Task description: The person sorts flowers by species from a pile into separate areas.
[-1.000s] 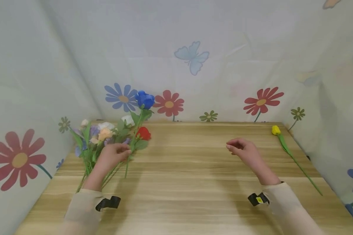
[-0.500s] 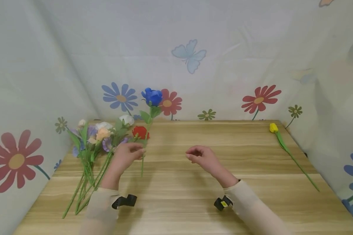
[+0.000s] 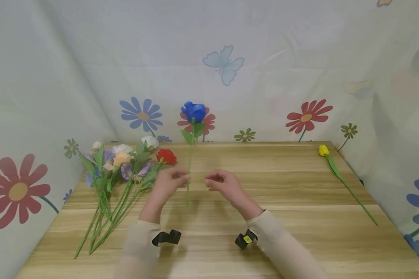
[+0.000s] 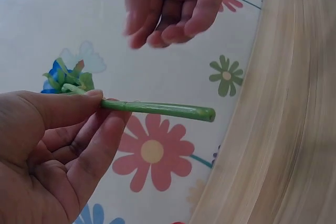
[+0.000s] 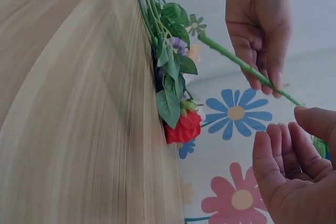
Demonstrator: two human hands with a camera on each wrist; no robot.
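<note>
— Flower-printed cloth walls close in a pale wooden table [image 3: 230, 228]. What's being held?

— A blue rose [image 3: 194, 111], upright above the table's middle. The left hand [image 3: 167, 185] pinches its green stem low down between thumb and fingers; the stem's cut end pokes out past the fingers in the left wrist view.

— And the other hand?

— The right hand [image 3: 223, 185] hangs just beside the stem, fingers loosely curled, holding nothing, not touching it.

— What lies around?

— A bunch of flowers [image 3: 122, 170] lies on the table's left side, with a red rose [image 3: 166, 156] at its near edge, close to the left hand. A yellow tulip [image 3: 324, 150] lies well apart, by the right wall.
</note>
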